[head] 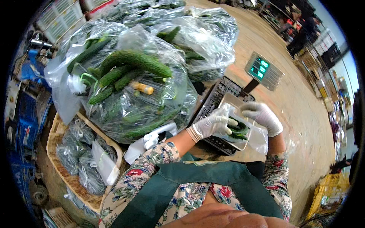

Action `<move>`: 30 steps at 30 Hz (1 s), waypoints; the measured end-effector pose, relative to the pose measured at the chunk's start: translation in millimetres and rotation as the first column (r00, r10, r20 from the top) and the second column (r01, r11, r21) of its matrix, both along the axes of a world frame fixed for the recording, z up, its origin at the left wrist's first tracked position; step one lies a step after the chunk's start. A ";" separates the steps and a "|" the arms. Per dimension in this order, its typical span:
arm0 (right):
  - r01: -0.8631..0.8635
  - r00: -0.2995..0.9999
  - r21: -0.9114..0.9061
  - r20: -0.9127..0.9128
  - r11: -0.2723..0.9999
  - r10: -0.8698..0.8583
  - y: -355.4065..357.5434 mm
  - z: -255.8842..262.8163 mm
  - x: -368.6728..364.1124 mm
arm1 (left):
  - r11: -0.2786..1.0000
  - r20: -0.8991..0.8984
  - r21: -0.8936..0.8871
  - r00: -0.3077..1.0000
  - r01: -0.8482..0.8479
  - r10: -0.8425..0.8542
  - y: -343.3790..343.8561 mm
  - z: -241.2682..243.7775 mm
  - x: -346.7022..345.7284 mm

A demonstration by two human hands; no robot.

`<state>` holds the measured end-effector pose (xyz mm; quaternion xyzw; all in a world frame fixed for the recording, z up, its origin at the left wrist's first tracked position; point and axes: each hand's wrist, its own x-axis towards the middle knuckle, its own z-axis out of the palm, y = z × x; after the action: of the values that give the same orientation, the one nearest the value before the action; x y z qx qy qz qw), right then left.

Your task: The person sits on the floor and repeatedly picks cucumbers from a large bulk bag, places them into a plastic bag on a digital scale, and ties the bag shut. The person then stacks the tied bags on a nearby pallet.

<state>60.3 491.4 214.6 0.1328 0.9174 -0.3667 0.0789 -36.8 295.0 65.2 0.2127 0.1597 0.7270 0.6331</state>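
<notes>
Dark green cucumbers point(239, 129) lie in a clear plastic bag point(259, 139) on the shallow metal pan point(228, 98) of a digital scale. My left hand point(211, 124), in a white glove, grips the bag's left side, with fingertips over the cucumbers. My right hand point(263, 116), gloved too, is curled above the bag's right side near the pan's far rim. Whether it pinches the plastic is hard to tell. Beyond the pan stands the scale's lit display point(259, 68). Under the pan is a black perforated plastic crate point(219, 88).
Large clear bags of cucumbers point(154, 114) are heaped at the left, with loose long cucumbers point(137, 61) on top. Below them a tan tub point(54, 154) holds several small filled bags point(89, 173). A yellow crate point(328, 191) stands lower right. Shelving point(316, 77) and a person point(305, 35) are at upper right.
</notes>
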 end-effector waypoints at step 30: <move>-0.201 0.859 0.868 -0.066 0.453 0.507 -86.3 -40.1 -488.2 | 0.991 0.120 -0.074 0.987 0.113 -0.103 -4.0 -50.9 1.3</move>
<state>-427.8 405.0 174.5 -0.1040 0.9842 0.1269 -0.0666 -35.5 290.9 14.3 0.1526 0.1401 0.6956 0.6879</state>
